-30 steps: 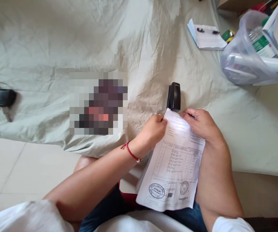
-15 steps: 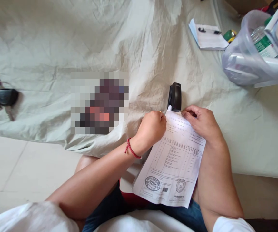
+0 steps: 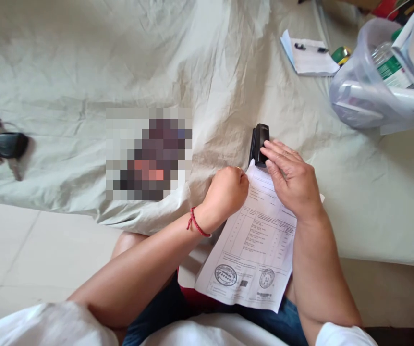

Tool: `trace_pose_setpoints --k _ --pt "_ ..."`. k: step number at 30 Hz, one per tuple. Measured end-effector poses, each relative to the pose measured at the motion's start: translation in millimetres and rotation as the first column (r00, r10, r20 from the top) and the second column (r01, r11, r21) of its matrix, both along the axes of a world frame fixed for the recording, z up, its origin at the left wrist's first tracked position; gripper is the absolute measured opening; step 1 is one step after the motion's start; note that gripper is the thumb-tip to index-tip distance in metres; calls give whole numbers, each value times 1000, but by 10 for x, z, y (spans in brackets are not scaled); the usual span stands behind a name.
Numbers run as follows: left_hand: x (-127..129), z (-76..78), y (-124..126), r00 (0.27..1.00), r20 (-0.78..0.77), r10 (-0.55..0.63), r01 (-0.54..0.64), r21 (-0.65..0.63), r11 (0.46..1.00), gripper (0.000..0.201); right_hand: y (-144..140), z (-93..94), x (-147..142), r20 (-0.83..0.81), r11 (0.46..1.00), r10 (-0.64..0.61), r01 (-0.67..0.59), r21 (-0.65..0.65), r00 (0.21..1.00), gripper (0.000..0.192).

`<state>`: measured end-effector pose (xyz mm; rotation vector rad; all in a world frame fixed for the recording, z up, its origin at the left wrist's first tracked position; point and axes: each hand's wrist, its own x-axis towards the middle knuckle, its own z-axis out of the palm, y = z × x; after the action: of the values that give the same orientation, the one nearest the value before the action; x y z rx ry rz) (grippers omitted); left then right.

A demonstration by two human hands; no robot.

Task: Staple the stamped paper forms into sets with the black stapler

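Nearest, over blue jeans (image 3: 152,312), lower edge of a stamped, printed document (image 3: 255,235), hanging past the near edge of a wrinkled cloth cover (image 3: 120,57). At its upper left edge, left hand (image 3: 228,194) closed and gripping the paper, fingertips mostly hidden. Over its upper right part, right hand (image 3: 291,178) open, fingers stretched against the right side of a black stapler (image 3: 262,137). Right at the stapler's near end, top corner of the document; cannot tell whether between the jaws. To the left, past a strip of cloth, a dark pixelated object (image 3: 160,149), then keys (image 3: 8,144). To the right, room for moving over smooth cloth. Beyond, notepad (image 3: 313,65) bearing a pen (image 3: 311,48), tape measure (image 3: 341,54) beside, and translucent bin (image 3: 351,93).
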<state>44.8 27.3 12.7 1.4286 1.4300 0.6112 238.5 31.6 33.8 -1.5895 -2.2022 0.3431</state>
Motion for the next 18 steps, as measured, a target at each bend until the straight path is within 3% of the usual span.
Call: trace_pose_setpoints --k 7,12,18 --pt "-7 -55 6 999 48 6 -8 38 999 57 -202 67 -183 285 998 27 -8 -70 958 63" --pt "9 6 24 999 -9 -37 37 -45 998 54 -263 -10 -218 326 993 53 -15 -118 944 75" --pt "9 -101 26 998 68 11 -12 10 1000 54 -327 -166 -220 321 994 58 -26 -103 945 87"
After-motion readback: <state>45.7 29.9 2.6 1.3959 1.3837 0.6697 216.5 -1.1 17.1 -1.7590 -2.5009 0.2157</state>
